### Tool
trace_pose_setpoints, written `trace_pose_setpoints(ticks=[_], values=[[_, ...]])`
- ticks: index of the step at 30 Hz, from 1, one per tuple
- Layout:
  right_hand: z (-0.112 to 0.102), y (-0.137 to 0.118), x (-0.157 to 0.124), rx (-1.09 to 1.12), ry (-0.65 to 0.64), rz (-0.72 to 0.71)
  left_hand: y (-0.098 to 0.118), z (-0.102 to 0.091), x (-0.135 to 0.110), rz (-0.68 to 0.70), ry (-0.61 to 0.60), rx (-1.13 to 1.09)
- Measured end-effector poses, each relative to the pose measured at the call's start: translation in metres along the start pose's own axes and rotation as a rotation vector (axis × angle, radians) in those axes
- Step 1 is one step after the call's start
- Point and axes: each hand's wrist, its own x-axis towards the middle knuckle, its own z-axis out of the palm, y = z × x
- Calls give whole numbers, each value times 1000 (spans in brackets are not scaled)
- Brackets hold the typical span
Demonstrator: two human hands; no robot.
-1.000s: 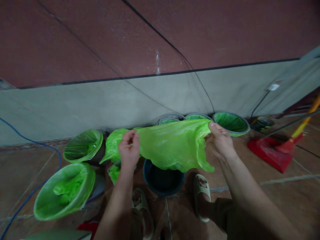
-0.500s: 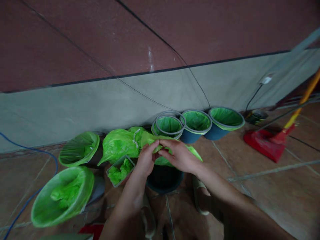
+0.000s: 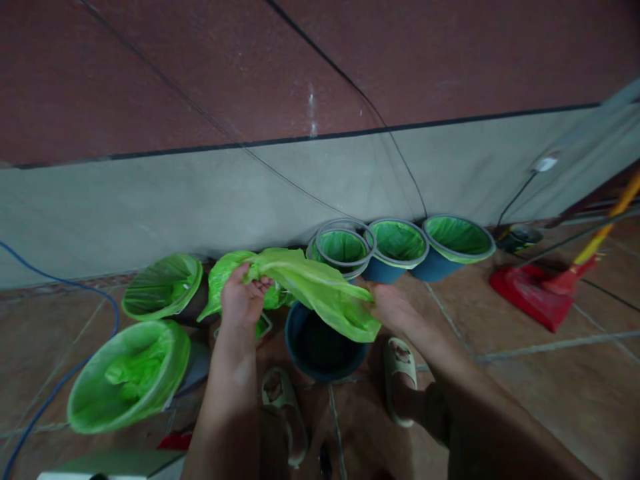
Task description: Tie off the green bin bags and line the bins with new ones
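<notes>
A green plastic bag (image 3: 320, 287) is stretched between my two hands, above a dark blue bin (image 3: 326, 347) that has no liner showing. My left hand (image 3: 243, 297) is closed on the bag's left end. At the other end, my right hand (image 3: 393, 305) grips the edge; its fingers are partly blurred. Behind my left hand lies a bundle of the same green bags (image 3: 220, 283) against the wall. Below it stands a small box (image 3: 267, 327) with green plastic inside, mostly hidden by my left hand and forearm.
Several bins with green liners line the wall: a blue one (image 3: 433, 267) at right, two lined bins (image 3: 127, 377) (image 3: 163, 287) at left. A grey ring (image 3: 373, 243) rests on one. A red dustpan (image 3: 533, 290) lies right, a blue cable (image 3: 116, 320) left. My sandalled feet (image 3: 400, 360) flank the bin.
My hands have moved apart from a spot where they were together, and the green bag now spans between them. More of the blue bin's opening shows. The view has shifted slightly.
</notes>
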Motion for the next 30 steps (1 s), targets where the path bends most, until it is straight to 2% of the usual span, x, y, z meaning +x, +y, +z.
trace_pose_setpoints(ticks=[2,3,6,9,12,19,23,27,30], values=[[6,6,2,66,64,20,8,-9,7,10,64,-61],[7,9,4,167,88,26,11,-14,10,4,85,-82],[2,18,14,721,126,114,17,-21,14,-1,142,-110],[-8,22,21,1311,109,247,17,-21,14,-26,179,-115],[-18,20,21,1546,43,309,14,-16,13,-32,179,-78],[-34,3,5,1610,-71,202,12,-13,11,-44,191,-25],[-34,-9,0,1589,-114,215,11,-13,11,-58,161,-19],[-21,0,7,1371,19,200,11,-15,10,-73,97,-39],[-13,15,15,948,196,149,12,-16,9,-58,50,-36]])
